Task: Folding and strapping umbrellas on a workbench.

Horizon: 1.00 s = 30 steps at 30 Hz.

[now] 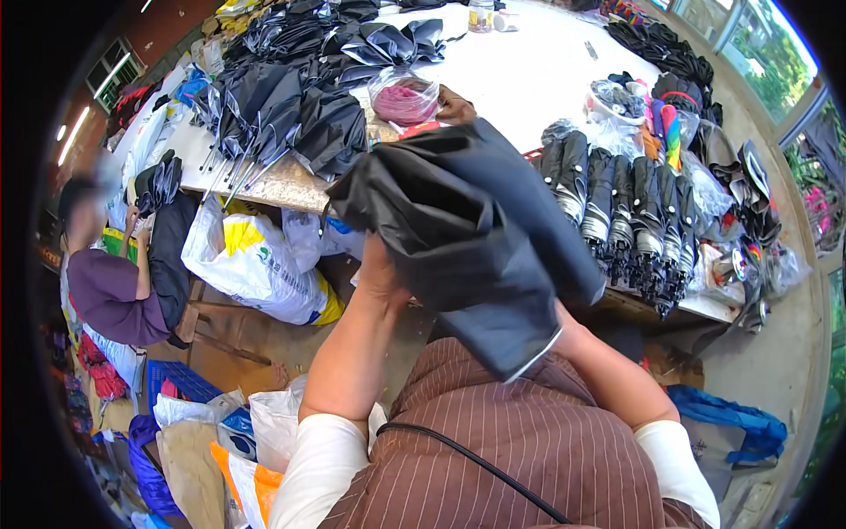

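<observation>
A black umbrella (pixel 476 229) with loose, folded cloth hangs in front of my body, over the table's near edge. My left hand (pixel 383 269) grips it from below at the left, its fingers partly hidden by the cloth. The right forearm runs up under the umbrella's right side, and my right hand (pixel 564 322) is almost wholly covered by the fabric, so its fingers do not show. A thin pale edge marks the cloth's lowest corner.
Black umbrellas (pixel 282 115) lie heaped on the white table (pixel 538 70) at the left. Several folded umbrellas (pixel 621 203) line its right edge. A clear bag of pink cord (pixel 405 99) sits behind. White sacks (pixel 256 260) stand below. A co-worker (pixel 115 282) sits at far left.
</observation>
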Tool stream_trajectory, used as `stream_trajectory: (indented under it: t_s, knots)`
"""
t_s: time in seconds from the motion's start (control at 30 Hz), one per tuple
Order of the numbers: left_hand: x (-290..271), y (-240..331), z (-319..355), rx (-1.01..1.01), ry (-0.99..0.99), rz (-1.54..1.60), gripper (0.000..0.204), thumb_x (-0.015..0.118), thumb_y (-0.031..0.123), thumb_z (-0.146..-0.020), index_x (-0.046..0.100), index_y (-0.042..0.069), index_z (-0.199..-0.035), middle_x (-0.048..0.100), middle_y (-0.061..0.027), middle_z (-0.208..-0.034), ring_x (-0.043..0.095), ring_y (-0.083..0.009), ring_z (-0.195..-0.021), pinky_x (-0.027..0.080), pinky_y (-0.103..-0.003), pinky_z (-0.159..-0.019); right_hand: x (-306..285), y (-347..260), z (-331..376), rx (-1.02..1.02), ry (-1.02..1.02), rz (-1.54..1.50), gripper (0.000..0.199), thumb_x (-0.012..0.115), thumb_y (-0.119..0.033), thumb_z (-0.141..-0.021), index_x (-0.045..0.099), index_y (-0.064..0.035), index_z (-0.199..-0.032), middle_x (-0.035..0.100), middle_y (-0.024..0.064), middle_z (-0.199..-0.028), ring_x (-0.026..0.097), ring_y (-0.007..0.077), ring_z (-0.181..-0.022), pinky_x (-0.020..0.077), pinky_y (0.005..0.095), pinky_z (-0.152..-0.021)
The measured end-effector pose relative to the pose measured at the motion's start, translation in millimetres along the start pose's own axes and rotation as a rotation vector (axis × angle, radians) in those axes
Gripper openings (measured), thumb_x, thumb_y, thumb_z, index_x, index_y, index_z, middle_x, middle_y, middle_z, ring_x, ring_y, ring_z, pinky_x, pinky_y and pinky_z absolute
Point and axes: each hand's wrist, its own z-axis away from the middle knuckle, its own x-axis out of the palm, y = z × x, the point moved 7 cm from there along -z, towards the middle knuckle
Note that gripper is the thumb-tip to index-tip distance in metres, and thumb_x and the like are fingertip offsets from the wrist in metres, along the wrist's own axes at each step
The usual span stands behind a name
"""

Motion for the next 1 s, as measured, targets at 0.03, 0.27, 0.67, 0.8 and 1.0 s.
stream_trajectory:
  t_s: [0.03, 0.27, 0.67, 0.8, 1.0]
  knots:
    - [3, 1, -2, 0.021, -0.032, 0.013, 0.053, 0.065, 0.035, -0.08, 0.051, 0.009, -0.124, 0.059, -0.0088, -0.117, 0.057, -0.021, -0.104, 0.044, -0.038, -0.093, -2, -7, -2, 0.001, 0.003, 0.0, 0.042, 0.054, -0.025, -0.089, 0.053, 0.0054, -0.119, 0.063, 0.0135, -0.1, 0.057, 0.0234, -0.088, 0.0474, 0.0389, -0.073]
    - [8, -2, -2, 0.022, -0.24, 0.093, 0.047, 0.062, 0.023, -0.084, 0.048, 0.008, -0.127, 0.056, -0.0083, -0.122, 0.056, -0.019, -0.107, 0.043, -0.036, -0.095, 19, 20, 39, 0.781, -0.24, -0.45, 0.037, 0.053, -0.022, -0.089, 0.054, 0.0048, -0.115, 0.06, 0.0071, -0.085, 0.054, 0.0187, -0.081, 0.0457, 0.0328, -0.069]
    - [44, 43, 34, 0.601, -0.145, -1.495, 0.052, 0.074, 0.006, -0.066, 0.055, -0.001, -0.114, 0.063, -0.0129, -0.105, 0.061, -0.0248, -0.088, 0.046, -0.031, -0.087, -47, -101, 0, -0.199, 0.255, 0.358, 0.022, 0.066, -0.002, -0.077, 0.058, -0.0017, -0.097, 0.057, 0.0088, -0.098, 0.053, 0.017, -0.077, 0.0458, 0.0291, -0.067]
    - [37, 24, 50, 0.553, -0.108, -1.395, 0.057, 0.074, 0.004, -0.064, 0.052, -0.002, -0.116, 0.061, -0.014, -0.107, 0.06, -0.0249, -0.089, 0.045, -0.031, -0.086, -27, -103, -5, -0.353, 0.14, 0.542, 0.019, 0.07, -0.002, -0.073, 0.058, -0.0021, -0.087, 0.057, 0.0085, -0.092, 0.053, 0.0173, -0.073, 0.0442, 0.0276, -0.064]
    - [16, 19, 64, 0.544, -0.217, -1.514, 0.064, 0.073, 0.005, -0.062, 0.048, -0.002, -0.121, 0.06, -0.0165, -0.109, 0.06, -0.0252, -0.093, 0.046, -0.031, -0.087, -39, -68, -4, -0.008, -0.23, 0.321, 0.019, 0.074, -0.005, -0.069, 0.057, -0.0036, -0.079, 0.056, 0.0071, -0.084, 0.052, 0.019, -0.068, 0.0429, 0.0267, -0.062]
